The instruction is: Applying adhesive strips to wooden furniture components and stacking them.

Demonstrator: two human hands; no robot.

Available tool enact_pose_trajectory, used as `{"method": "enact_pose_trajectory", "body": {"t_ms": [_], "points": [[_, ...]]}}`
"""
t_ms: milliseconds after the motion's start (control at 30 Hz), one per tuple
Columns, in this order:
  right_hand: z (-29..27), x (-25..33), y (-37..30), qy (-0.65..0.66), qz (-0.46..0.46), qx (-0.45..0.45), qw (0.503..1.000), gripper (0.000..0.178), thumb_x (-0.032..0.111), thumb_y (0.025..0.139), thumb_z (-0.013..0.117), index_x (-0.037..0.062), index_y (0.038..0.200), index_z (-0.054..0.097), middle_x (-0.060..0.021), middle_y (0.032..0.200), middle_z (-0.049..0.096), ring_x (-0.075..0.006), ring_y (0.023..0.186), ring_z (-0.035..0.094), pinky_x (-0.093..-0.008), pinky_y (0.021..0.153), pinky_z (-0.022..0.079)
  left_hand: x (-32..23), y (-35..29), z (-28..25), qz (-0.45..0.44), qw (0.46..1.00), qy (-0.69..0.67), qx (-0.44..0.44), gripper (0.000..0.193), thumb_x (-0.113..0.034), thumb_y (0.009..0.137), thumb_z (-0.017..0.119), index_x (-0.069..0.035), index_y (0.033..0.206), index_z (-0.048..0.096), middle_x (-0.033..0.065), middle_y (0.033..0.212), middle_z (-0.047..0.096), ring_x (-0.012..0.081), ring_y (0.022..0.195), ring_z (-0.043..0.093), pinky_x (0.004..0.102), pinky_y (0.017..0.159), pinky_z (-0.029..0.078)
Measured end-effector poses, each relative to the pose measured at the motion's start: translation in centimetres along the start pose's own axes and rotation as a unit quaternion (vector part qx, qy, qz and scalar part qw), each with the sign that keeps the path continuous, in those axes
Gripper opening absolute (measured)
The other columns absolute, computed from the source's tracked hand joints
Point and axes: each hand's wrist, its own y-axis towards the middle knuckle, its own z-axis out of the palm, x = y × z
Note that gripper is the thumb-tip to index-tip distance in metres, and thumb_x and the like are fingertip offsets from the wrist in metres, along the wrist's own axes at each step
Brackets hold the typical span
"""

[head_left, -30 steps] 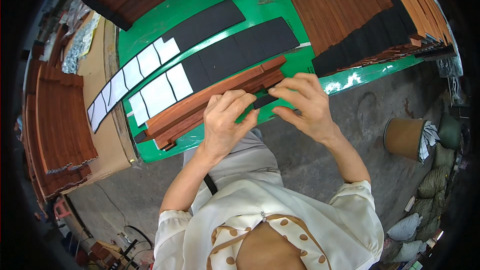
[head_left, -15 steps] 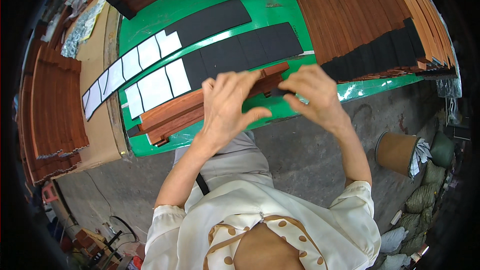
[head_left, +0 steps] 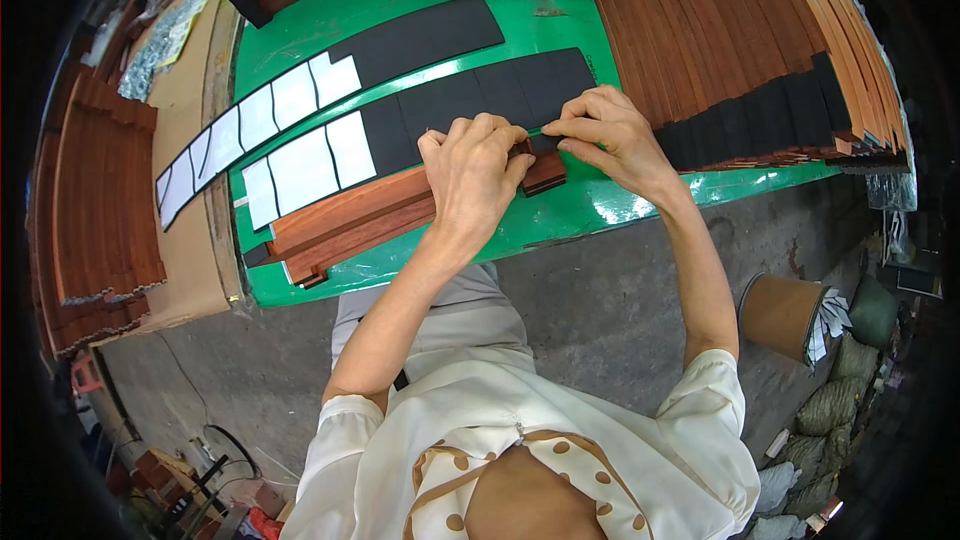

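My left hand [head_left: 470, 170] is closed over the right part of a reddish-brown wooden strip [head_left: 350, 208], its fingertips at the strip's end. A small black piece [head_left: 545, 143] sits at that end, pinched by the fingers of my right hand [head_left: 612, 135]; the contact between piece and wood is partly hidden. Another black piece [head_left: 258, 254] covers the strip's left end. Beside it, on my side, lies a second wooden strip [head_left: 360, 240], whose right end shows below my hands. Just beyond are black sheets [head_left: 450, 108] with white-backed pieces [head_left: 305, 165] at their left.
Wooden strips with black ends [head_left: 720, 30] are stacked at the right of the green table [head_left: 560, 25]. More wooden strips [head_left: 105, 195] lie left on cardboard [head_left: 195, 240]. On the floor at right stands a brown bin [head_left: 785, 315] beside several sacks [head_left: 835, 400].
My right hand has moved left, bringing the black piece to the strip's end. My left hand has shifted slightly right and its spread fingers have closed on the strip.
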Motion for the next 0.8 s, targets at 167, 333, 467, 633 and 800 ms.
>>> {"method": "enact_pose_trajectory", "body": {"t_ms": [167, 333, 467, 633, 800], "points": [[0.15, -0.17, 0.09, 0.003, 0.004, 0.004, 1.000, 0.021, 0.012, 0.073, 0.071, 0.0133, 0.095, 0.071, 0.0011, 0.087, 0.059, -0.0195, 0.089, 0.052, -0.0338, 0.082, 0.042, 0.00, -0.05, -0.02, 0.002, 1.000, 0.001, -0.002, 0.020, -0.019, 0.069, 0.076, -0.010, 0.086, 0.070, -0.0024, 0.088, 0.063, 0.0171, 0.081, 0.055, 0.0364, 0.076, 0.030], [0.33, -0.38, 0.21, 0.006, 0.004, 0.007, 1.000, 0.022, 0.013, 0.074, 0.071, 0.0136, 0.095, 0.071, 0.0012, 0.087, 0.058, -0.0194, 0.089, 0.052, -0.0336, 0.081, 0.042, 0.05, -0.06, -0.03, 0.003, 1.000, -0.001, -0.006, 0.021, -0.019, 0.069, 0.076, -0.010, 0.087, 0.069, -0.0033, 0.089, 0.063, 0.0168, 0.082, 0.055, 0.0363, 0.077, 0.030], [0.24, -0.27, 0.41, 0.007, 0.000, 0.012, 1.000, 0.022, 0.013, 0.074, 0.071, 0.0136, 0.095, 0.071, 0.0008, 0.087, 0.059, -0.0195, 0.089, 0.052, -0.0334, 0.082, 0.042, 0.15, -0.07, -0.02, 0.007, 1.000, -0.001, -0.010, 0.021, -0.019, 0.070, 0.076, -0.010, 0.087, 0.069, -0.0036, 0.090, 0.063, 0.0168, 0.082, 0.054, 0.0362, 0.077, 0.030], [0.24, -0.19, 0.52, 0.004, -0.001, 0.011, 1.000, 0.021, 0.014, 0.074, 0.071, 0.0132, 0.095, 0.071, 0.0005, 0.087, 0.059, -0.0195, 0.088, 0.052, -0.0335, 0.083, 0.042, 0.18, -0.10, -0.09, 0.011, 1.000, 0.003, -0.009, 0.021, -0.020, 0.069, 0.076, -0.010, 0.087, 0.069, -0.0036, 0.090, 0.063, 0.0170, 0.082, 0.054, 0.0362, 0.077, 0.030], [0.23, -0.06, 0.41, 0.001, 0.001, 0.012, 1.000, 0.021, 0.014, 0.074, 0.071, 0.0129, 0.094, 0.071, 0.0005, 0.087, 0.059, -0.0196, 0.087, 0.052, -0.0334, 0.082, 0.042, 0.18, -0.13, -0.08, 0.013, 1.000, 0.008, -0.010, 0.022, -0.020, 0.069, 0.076, -0.010, 0.087, 0.069, -0.0031, 0.091, 0.063, 0.0171, 0.082, 0.054, 0.0363, 0.077, 0.030]]}}
